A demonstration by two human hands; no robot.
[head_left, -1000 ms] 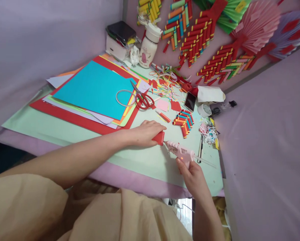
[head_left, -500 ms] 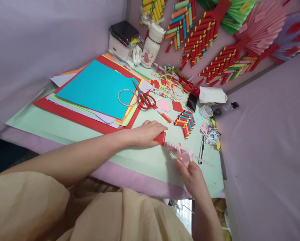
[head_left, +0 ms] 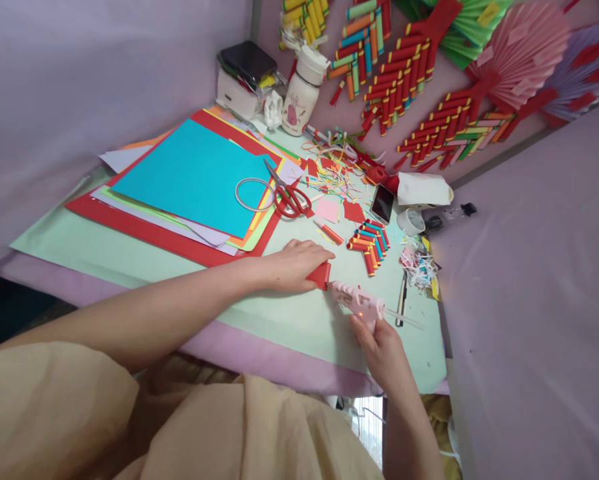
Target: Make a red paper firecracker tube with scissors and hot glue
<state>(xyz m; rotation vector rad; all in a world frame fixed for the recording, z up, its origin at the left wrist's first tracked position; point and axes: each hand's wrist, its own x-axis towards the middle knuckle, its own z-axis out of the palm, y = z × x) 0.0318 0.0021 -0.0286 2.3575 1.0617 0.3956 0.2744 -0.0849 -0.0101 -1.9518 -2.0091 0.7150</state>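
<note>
My left hand point(head_left: 300, 263) rests on the table and presses on a small folded red paper piece point(head_left: 320, 275), its far end sticking out past the fingers. My right hand point(head_left: 382, 347) is wrapped round the handle of a pale pink glue gun point(head_left: 359, 300). The gun's tip is at the right edge of the red paper, and a clear glue stick point(head_left: 404, 319) pokes out of its back. An orange light glows on its side. Beyond the hands lie a bundle of red, blue and orange paper rolls point(head_left: 369, 243) and a loose orange-red roll point(head_left: 332, 233).
Left of the hands is a stack of coloured paper point(head_left: 194, 177), with red-handled scissors point(head_left: 292, 200) and a ring point(head_left: 237, 193) on it. Behind are paper scraps point(head_left: 332, 177), a white bottle point(head_left: 303, 93) and a phone point(head_left: 382, 203). A black-and-white cutter point(head_left: 402, 300) lies right.
The glue gun has shifted very slightly left along the edge of the red paper. My left hand has stayed in place.
</note>
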